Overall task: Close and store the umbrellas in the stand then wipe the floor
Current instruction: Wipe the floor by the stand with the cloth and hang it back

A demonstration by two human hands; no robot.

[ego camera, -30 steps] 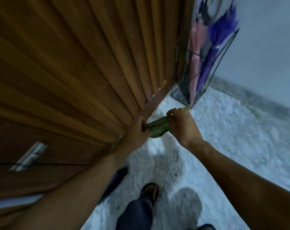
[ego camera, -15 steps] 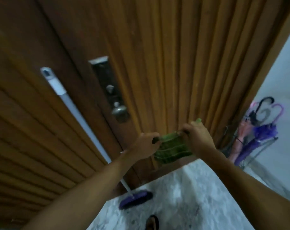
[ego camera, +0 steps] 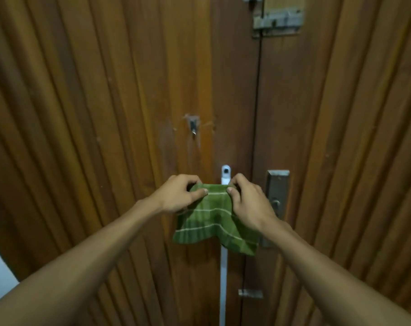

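Both hands pinched the top hem of the green checked cloth (ego camera: 213,222), thumb over curled fingers: left hand (ego camera: 179,196) at its 10 o'clock corner, right hand (ego camera: 249,203) at 2 o'clock. The cloth hung limp in front of the wooden door (ego camera: 105,114), covering part of a white mop handle (ego camera: 224,278). Looked light, soft and floppy; best held by the corners or bunched. Door hook (ego camera: 193,128) at 12 o'clock.

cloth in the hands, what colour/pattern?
Green with thin pale stripes forming a check; the cloth shows in the head view, pinched at its top edge by the left hand and right hand.
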